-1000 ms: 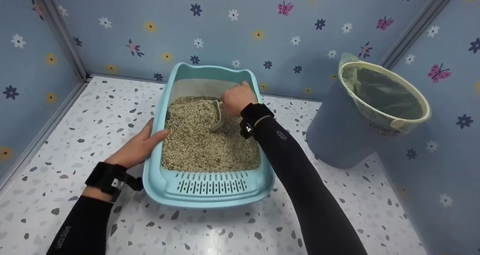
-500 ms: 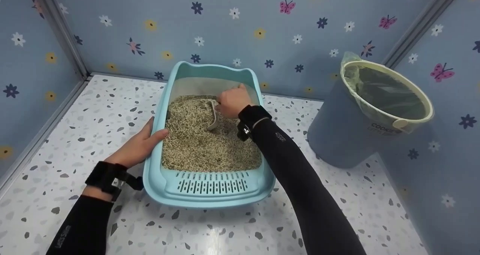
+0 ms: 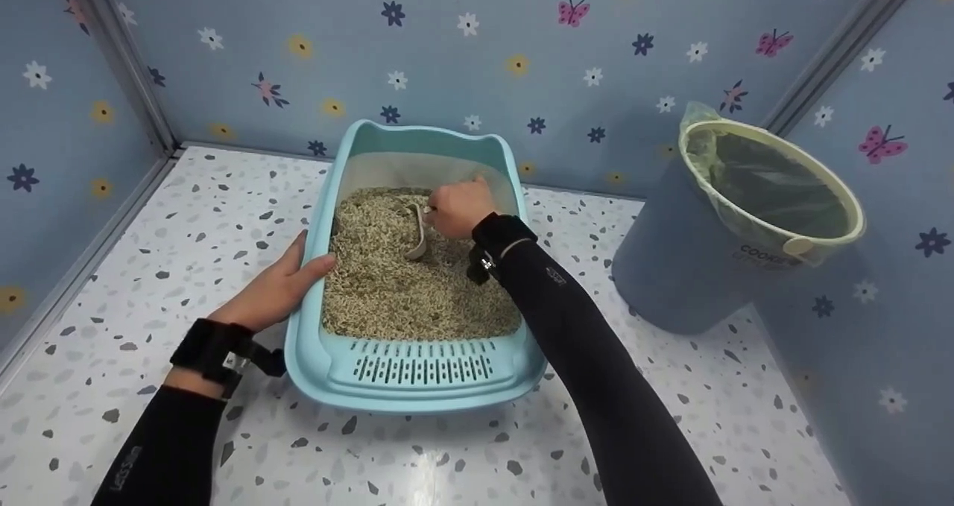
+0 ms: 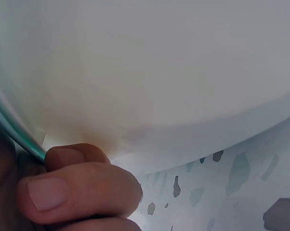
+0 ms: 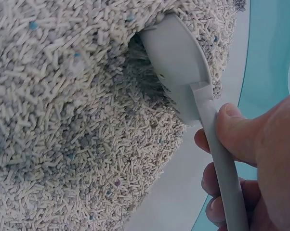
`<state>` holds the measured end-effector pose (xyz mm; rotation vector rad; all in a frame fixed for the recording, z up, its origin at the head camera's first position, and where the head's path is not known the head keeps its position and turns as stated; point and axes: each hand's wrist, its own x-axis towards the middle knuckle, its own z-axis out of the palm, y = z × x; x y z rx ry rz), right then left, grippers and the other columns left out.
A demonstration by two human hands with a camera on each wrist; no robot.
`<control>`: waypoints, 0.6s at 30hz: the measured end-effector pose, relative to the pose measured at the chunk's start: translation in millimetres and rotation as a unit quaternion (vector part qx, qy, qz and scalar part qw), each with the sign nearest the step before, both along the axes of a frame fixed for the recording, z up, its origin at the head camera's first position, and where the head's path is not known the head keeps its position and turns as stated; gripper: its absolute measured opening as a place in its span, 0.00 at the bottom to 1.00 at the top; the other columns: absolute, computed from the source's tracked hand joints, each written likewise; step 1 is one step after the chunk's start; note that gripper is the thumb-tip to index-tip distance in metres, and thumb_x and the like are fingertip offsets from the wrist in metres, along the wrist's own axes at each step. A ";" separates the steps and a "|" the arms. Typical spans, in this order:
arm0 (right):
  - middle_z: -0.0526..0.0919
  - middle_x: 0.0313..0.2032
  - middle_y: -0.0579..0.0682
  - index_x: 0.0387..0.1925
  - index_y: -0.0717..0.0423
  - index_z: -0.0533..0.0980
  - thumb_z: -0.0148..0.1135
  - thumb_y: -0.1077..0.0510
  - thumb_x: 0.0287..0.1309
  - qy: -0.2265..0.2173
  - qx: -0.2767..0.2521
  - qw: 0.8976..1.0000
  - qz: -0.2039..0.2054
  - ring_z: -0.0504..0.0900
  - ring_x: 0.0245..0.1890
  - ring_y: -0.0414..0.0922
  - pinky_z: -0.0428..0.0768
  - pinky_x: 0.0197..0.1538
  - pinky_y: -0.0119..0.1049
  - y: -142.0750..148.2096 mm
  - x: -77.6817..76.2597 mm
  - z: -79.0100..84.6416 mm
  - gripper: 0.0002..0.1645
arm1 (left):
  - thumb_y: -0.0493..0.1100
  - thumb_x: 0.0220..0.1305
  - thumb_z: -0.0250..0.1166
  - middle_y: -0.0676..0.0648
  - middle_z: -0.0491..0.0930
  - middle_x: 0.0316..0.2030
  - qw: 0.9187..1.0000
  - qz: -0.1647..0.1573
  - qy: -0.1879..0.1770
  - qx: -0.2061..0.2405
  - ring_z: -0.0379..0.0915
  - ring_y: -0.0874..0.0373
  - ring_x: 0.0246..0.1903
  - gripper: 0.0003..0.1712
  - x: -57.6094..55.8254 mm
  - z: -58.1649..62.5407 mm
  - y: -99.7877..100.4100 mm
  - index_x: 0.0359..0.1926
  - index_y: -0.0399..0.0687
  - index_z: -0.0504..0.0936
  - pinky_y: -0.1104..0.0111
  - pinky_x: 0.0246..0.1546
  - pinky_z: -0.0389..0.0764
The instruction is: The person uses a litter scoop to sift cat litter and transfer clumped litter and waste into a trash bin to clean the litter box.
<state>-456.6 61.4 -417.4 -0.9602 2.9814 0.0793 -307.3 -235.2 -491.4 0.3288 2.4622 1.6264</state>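
Note:
A light blue litter box [image 3: 417, 396] filled with pellet cat litter [image 3: 402, 297] stands on the floor. My left hand [image 3: 276, 290] grips its left side wall, thumb over the rim; in the left wrist view curled fingers [image 4: 82, 187] show under that rim against the outer wall. Inside the box, my right hand [image 3: 463, 206] holds a grey litter scoop [image 5: 176, 62] by its handle. The slotted scoop head stands on edge, its tip dug into the litter, with a hollow beside it in the right wrist view.
To the right stands a blue-grey trash bin [image 3: 671, 267] with a cream rim and a green liner bag [image 3: 775, 185]. Flower-patterned wall panels [image 3: 462, 51] enclose the back and both sides. The floor [image 3: 134, 267] is white with grey speckles.
My right hand has drawn the scoop a little to the left through the litter. My left hand keeps its grip on the box wall.

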 end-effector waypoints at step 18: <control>0.90 0.38 0.51 0.32 0.46 0.83 0.63 0.42 0.84 -0.037 -0.038 0.998 -0.035 0.87 0.46 0.53 0.65 0.78 0.62 -10.9 0.2 -12.5 0.21 | 0.60 0.90 0.51 0.28 0.41 0.87 1.000 -0.010 0.007 0.026 0.58 0.24 0.79 0.50 -0.1 -1.4 3.2 0.92 0.61 0.28 0.32 0.78 0.61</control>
